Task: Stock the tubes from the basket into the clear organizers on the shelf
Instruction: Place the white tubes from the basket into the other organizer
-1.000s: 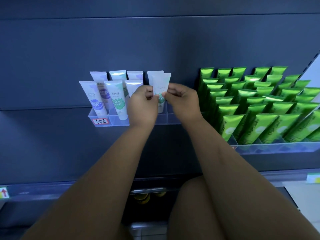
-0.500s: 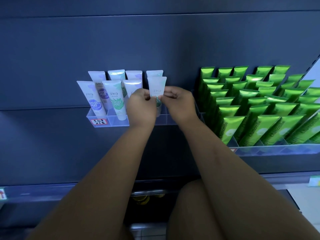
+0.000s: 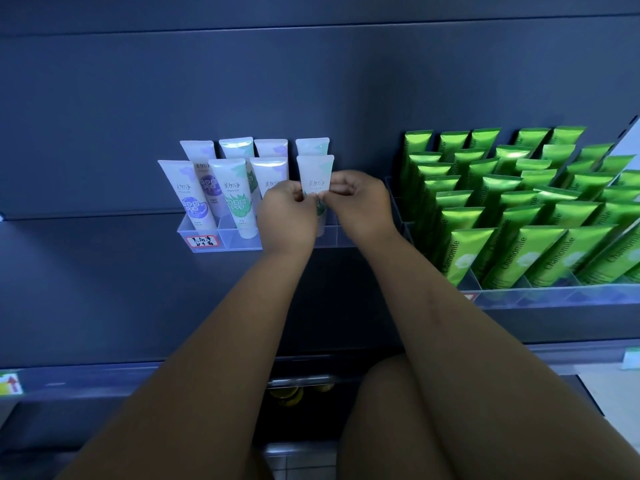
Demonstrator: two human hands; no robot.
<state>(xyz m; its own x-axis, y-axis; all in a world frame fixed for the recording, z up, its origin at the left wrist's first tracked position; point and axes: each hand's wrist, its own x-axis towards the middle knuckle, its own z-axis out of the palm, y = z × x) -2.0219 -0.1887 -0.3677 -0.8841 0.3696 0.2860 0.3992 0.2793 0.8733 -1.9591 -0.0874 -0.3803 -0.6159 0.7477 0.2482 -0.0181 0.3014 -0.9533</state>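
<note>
A white tube with a green print point(image 3: 315, 176) stands upright in the rightmost front slot of the small clear organizer point(image 3: 221, 239) on the dark shelf. My left hand point(image 3: 289, 211) pinches its left edge and my right hand point(image 3: 360, 202) pinches its right edge, fingers curled. My hands hide the tube's lower part. Several other white tubes point(image 3: 188, 194) stand in two rows in the same organizer, with purple or green prints. No basket is in view.
To the right, a larger clear organizer point(image 3: 554, 294) holds several rows of green Chamomile tubes point(image 3: 512, 251). A red-bordered price label point(image 3: 202, 241) sticks on the small organizer's front. The shelf's front rail point(image 3: 86, 379) runs below my arms, with my knee beneath.
The tube held in both hands has moved down into the front right slot and now stands straighter. Both hands sank with it.
</note>
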